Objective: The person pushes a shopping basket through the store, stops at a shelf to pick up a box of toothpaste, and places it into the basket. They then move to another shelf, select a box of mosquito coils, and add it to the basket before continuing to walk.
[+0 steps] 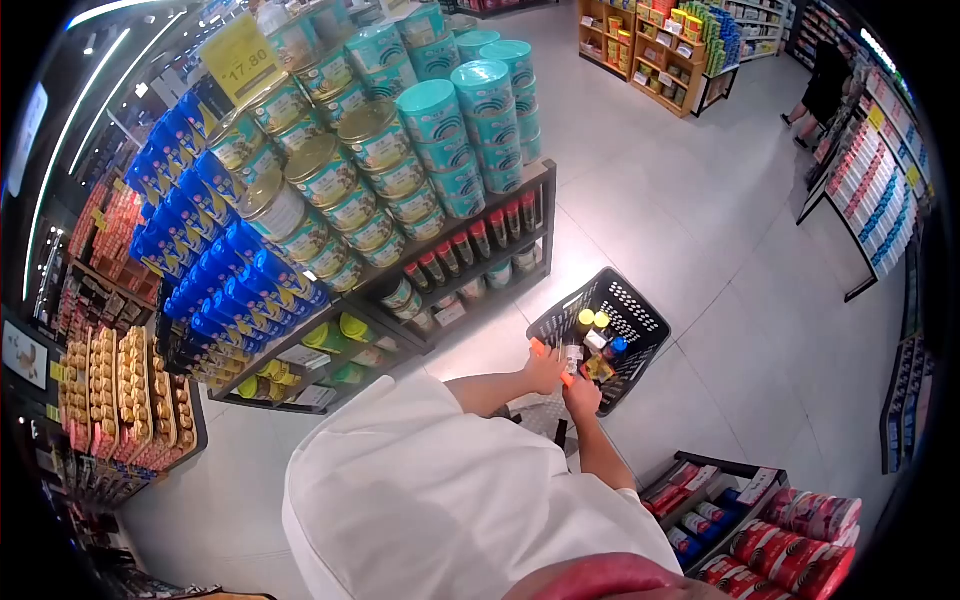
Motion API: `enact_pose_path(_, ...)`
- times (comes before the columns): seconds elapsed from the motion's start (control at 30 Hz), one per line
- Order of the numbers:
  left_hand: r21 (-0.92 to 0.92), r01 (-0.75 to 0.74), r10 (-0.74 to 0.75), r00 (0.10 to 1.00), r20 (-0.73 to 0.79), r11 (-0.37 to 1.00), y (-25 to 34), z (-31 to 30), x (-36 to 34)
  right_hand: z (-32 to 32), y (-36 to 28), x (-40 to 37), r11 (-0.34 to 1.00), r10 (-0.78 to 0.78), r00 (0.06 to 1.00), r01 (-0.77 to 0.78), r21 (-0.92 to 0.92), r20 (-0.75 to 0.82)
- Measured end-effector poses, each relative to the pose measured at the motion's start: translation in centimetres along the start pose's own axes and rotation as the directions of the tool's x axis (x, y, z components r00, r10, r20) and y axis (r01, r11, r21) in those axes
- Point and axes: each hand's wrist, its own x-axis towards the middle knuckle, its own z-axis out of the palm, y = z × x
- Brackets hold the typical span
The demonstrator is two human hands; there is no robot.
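Observation:
Both my hands are closed on the orange handle of a black shopping cart, whose perforated basket lies just in front of me. My left hand wraps the left part of the handle, and my right hand grips farther right. Inside the basket are two yellow-capped containers, a blue-capped bottle and a few small packages too small to read. My fingers hide part of the handle.
To the left, a display shelf carries stacked teal tins and blue packs. Low at right stands a rack with red packages. Wooden shelves stand ahead; a person in dark clothes is far right. Grey floor lies between.

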Motion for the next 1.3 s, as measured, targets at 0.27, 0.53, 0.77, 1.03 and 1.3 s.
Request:
enact_pose_path(0.27, -0.246, -0.030, -0.044, 0.955, -0.292, 0.969, 7.9, -4.5, 5.1, -3.6, 10.8, 8.4, 0.990, -0.128, 0.991, 0.126, -0.059, -0.038)
enact_pose_path(0.53, -0.393, -0.087, -0.021, 0.965, -0.263, 0.915, 10.2, -7.7, 16.4, -10.2, 15.6, 14.9, 0.975, -0.138, 0.984, 0.155, -0.159, 0.108)
enact_pose_path(0.77, -0.396, -0.042, -0.140, 0.898, -0.417, 0.917, 10.4, -9.8, 22.8, -13.6, 17.5, 21.4, 0.951, -0.222, 0.947, 0.263, -0.164, 0.231)
enact_pose_path(1.03, -0.387, -0.054, -0.146, 0.872, -0.468, 0.920, 8.5, -12.7, 28.2, -15.0, 17.2, 28.7, 0.925, -0.267, 0.929, 0.321, -0.203, 0.255)
enact_pose_path(1.3, -0.394, -0.023, -0.154, 0.898, -0.413, 0.919, 5.5, -18.0, 37.0, -18.1, 19.1, 39.1, 0.875, -0.392, 0.902, 0.427, -0.229, 0.182)
